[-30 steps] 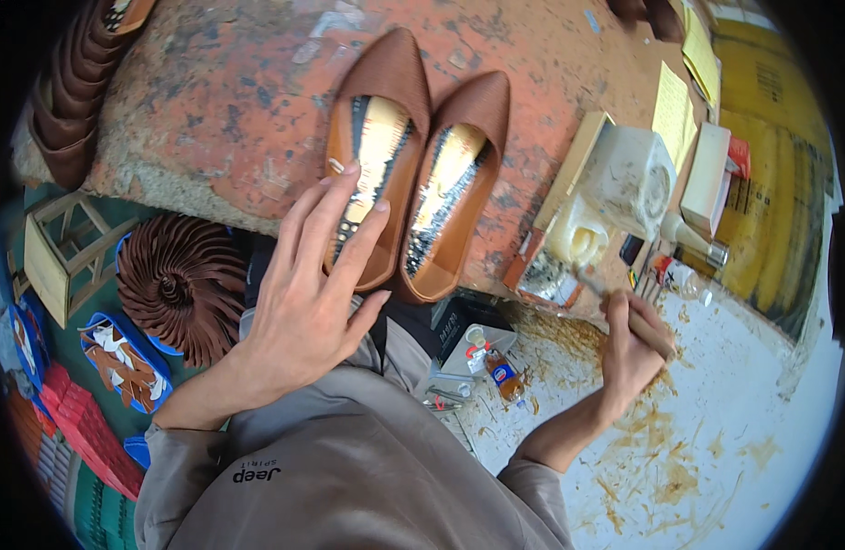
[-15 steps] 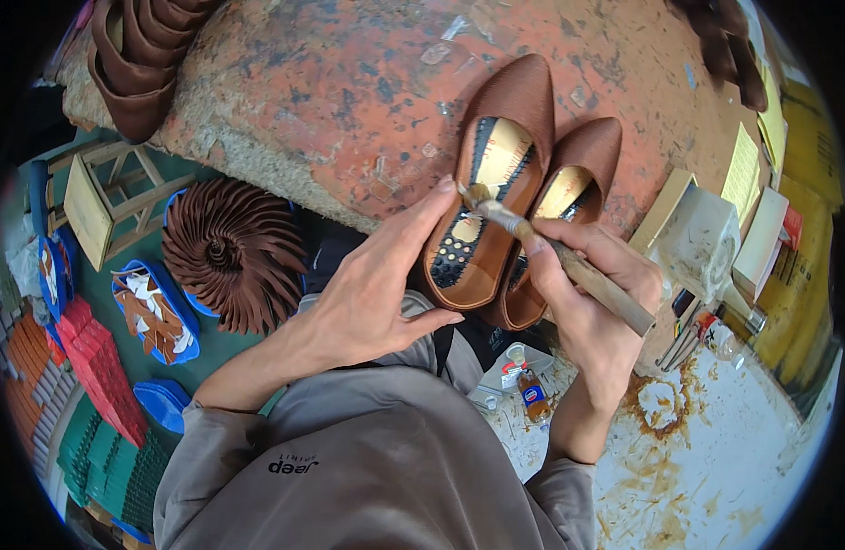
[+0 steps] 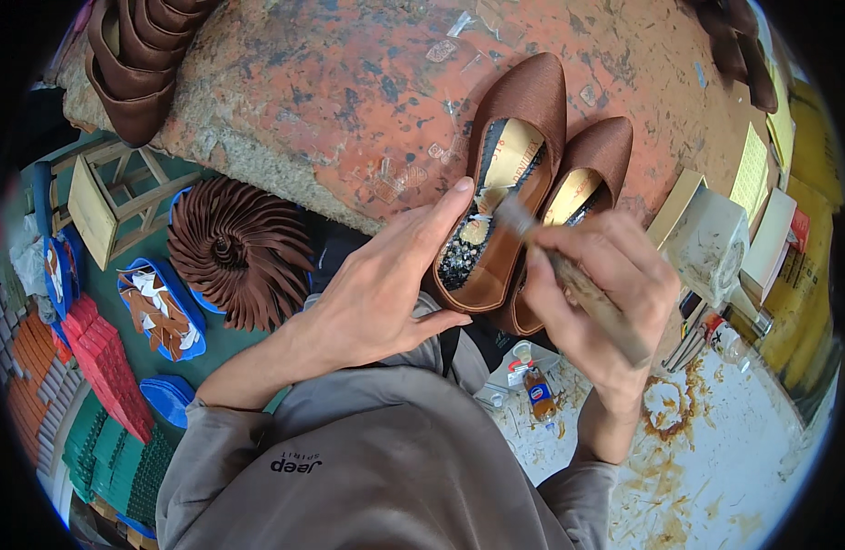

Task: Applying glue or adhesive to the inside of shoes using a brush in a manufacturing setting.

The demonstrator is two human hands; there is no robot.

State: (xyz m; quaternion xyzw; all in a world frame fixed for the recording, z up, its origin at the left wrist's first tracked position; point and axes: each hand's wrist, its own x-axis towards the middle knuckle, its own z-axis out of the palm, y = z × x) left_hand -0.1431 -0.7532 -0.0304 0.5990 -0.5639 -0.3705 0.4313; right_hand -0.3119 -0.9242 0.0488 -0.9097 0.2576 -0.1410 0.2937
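Observation:
Two brown pointed slip-on shoes lie side by side on the worn reddish work surface, toes away from me. My left hand [image 3: 377, 275] grips the left shoe [image 3: 525, 92], fingers along its outer side and thumb by the heel. A worn wooden-handled brush [image 3: 597, 312] is closed in the fingers of my right hand [image 3: 624, 275]. Its bristle end, blurred, is over the middle of that shoe's opening. Inside, the gold-toned front and dark studded heel part show, the heel part glistening. The other shoe [image 3: 608, 147] sits close on the right, partly behind my right hand.
More brown shoes [image 3: 134, 101] are lined up at the far left. Below stand a wooden stool [image 3: 93, 211], a round fan of brown pieces [image 3: 230, 247] and a blue tray of scraps [image 3: 195, 341]. At right are a cloudy container [image 3: 711, 243] and a small bottle [image 3: 539, 394].
The brush and my right hand have moved slightly right, and the bristles have left the shoe's left edge for its middle. The heel part of the insole now glistens more.

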